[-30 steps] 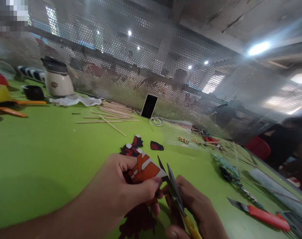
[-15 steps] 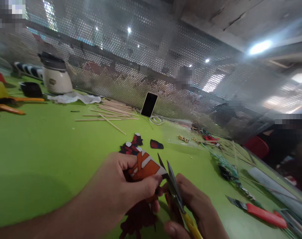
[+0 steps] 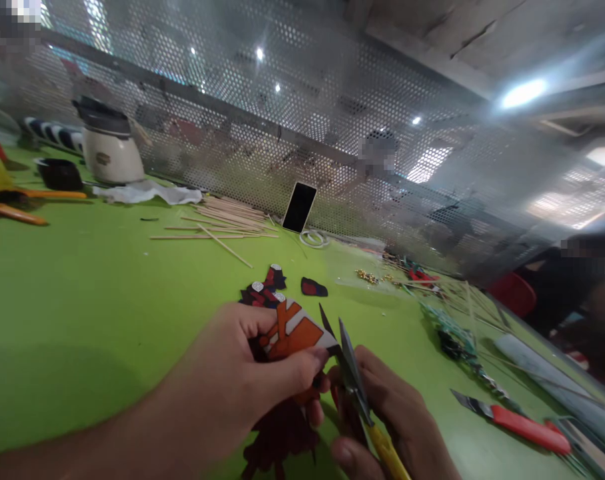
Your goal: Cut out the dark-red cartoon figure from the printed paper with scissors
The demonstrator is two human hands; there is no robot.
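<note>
My left hand [image 3: 242,380] pinches an orange, white and black printed cut-out [image 3: 295,332] between thumb and fingers, above the green table [image 3: 82,300]. My right hand [image 3: 397,420] grips yellow-handled scissors [image 3: 355,387], whose blades stand open against the cut-out's right edge. Dark red scraps [image 3: 282,437] lie under my hands. Small dark cut pieces [image 3: 265,290] with white dots lie just beyond my left hand.
Thin wooden sticks [image 3: 222,223] lie spread at the back, near a black phone [image 3: 299,207] propped on the perforated metal screen. A white pot [image 3: 107,150] stands far left. A red-handled utility knife [image 3: 512,421] lies at the right, by green and red trimmings [image 3: 452,337].
My hands and the scissors stay almost in the same place; the view has shifted slightly. The cut-out is still held against the blades.
</note>
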